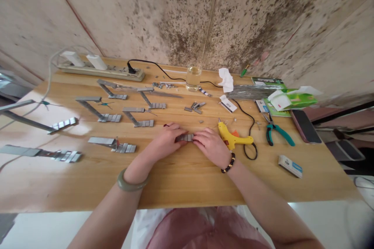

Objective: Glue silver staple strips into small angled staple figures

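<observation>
Between my two hands a short row of grey metallic strips (187,137) lies on the wooden table. My left hand (168,140) grips its left end, fingers curled over it. The fingers of my right hand (210,146) close on the right end. Parts of the row are hidden under my fingertips. Close to my right hand rests a yellow glue gun (233,136). Left of my hands stand several grey Z-shaped pieces with similar strip bases, such as one folded piece (138,116) nearby. Loose grey strips (195,106) are scattered just beyond my hands.
A glass of pale liquid (193,78) stands near the wall, beside a black cord. Teal-handled pliers (277,130), a phone (305,126), a small box (290,166) and a green tissue pack (292,99) lie at right. A power strip (102,71) sits back left.
</observation>
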Demonstrator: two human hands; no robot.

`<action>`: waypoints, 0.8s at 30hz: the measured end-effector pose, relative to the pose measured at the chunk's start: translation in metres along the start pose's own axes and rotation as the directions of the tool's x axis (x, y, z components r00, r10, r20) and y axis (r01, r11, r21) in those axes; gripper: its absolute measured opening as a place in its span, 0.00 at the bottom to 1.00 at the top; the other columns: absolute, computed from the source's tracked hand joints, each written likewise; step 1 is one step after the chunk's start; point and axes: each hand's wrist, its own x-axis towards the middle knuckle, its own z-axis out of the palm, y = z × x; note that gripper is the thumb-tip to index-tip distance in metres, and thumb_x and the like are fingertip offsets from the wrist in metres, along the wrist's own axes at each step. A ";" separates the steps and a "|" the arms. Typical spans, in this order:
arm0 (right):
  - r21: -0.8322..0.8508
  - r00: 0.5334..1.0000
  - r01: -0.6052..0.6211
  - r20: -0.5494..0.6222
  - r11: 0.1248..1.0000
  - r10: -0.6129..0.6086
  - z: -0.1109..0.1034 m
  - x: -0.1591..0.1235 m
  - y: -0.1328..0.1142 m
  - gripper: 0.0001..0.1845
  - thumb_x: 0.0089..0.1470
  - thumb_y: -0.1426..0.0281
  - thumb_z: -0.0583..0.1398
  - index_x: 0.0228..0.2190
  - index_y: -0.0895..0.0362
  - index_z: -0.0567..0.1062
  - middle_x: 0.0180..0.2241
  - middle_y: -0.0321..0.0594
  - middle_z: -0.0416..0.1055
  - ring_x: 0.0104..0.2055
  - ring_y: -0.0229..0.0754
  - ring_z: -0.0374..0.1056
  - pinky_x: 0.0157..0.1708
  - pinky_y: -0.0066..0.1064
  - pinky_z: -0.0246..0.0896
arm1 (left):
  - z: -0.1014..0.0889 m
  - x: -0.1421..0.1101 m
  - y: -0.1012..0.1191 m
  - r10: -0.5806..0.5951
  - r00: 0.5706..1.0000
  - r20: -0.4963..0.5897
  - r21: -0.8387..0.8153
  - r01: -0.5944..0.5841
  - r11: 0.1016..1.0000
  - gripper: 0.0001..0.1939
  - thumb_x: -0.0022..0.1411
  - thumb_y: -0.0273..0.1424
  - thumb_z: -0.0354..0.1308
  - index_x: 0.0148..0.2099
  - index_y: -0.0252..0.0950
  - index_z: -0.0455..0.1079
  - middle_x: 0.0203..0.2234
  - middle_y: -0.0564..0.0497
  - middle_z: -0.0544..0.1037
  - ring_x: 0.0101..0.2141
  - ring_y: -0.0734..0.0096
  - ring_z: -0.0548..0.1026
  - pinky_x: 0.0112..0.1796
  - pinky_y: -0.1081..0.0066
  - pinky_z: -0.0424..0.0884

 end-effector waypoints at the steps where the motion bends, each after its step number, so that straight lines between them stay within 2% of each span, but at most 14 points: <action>1: 0.009 1.000 -0.005 -0.004 1.000 0.005 0.000 0.000 0.000 0.05 0.57 0.75 0.60 0.35 0.59 0.77 0.38 0.42 0.76 0.40 0.45 0.67 0.44 0.39 0.65 | -0.001 0.000 0.000 -0.012 1.000 0.004 -0.008 0.012 1.000 0.14 0.56 0.29 0.61 0.47 0.37 0.73 0.38 0.48 0.75 0.42 0.61 0.70 0.46 0.62 0.65; 6: 0.042 0.999 -0.019 -0.048 0.999 0.021 0.001 -0.003 0.001 0.06 0.57 0.75 0.59 0.38 0.58 0.76 0.40 0.42 0.76 0.43 0.44 0.68 0.46 0.39 0.64 | -0.008 -0.003 -0.001 -0.042 0.999 0.029 -0.024 0.043 0.999 0.21 0.53 0.30 0.64 0.51 0.36 0.71 0.41 0.46 0.74 0.45 0.60 0.69 0.49 0.61 0.65; 11: -0.007 0.995 -0.023 -0.100 1.000 0.022 -0.004 -0.005 0.004 0.06 0.58 0.74 0.59 0.38 0.59 0.76 0.40 0.43 0.75 0.44 0.43 0.66 0.49 0.38 0.62 | -0.017 -0.006 -0.006 -0.073 0.997 0.029 0.020 0.073 0.997 0.19 0.52 0.31 0.64 0.48 0.35 0.73 0.39 0.46 0.74 0.44 0.57 0.69 0.49 0.60 0.65; 17: -0.099 0.998 -0.064 -0.007 0.993 0.064 -0.012 -0.007 -0.002 0.08 0.57 0.72 0.59 0.28 0.56 0.77 0.33 0.41 0.71 0.39 0.43 0.61 0.41 0.36 0.61 | -0.022 -0.008 -0.009 -0.098 0.995 0.027 0.057 0.097 0.994 0.12 0.54 0.33 0.61 0.42 0.36 0.75 0.36 0.47 0.74 0.41 0.59 0.70 0.46 0.60 0.66; 24: -0.103 0.994 -0.087 0.057 0.991 0.093 -0.008 -0.007 -0.003 0.07 0.57 0.71 0.60 0.29 0.57 0.77 0.33 0.41 0.70 0.40 0.43 0.61 0.43 0.36 0.60 | -0.022 -0.008 -0.010 -0.085 0.996 0.040 0.051 0.083 0.995 0.10 0.56 0.33 0.61 0.41 0.37 0.75 0.35 0.48 0.73 0.40 0.60 0.70 0.45 0.61 0.66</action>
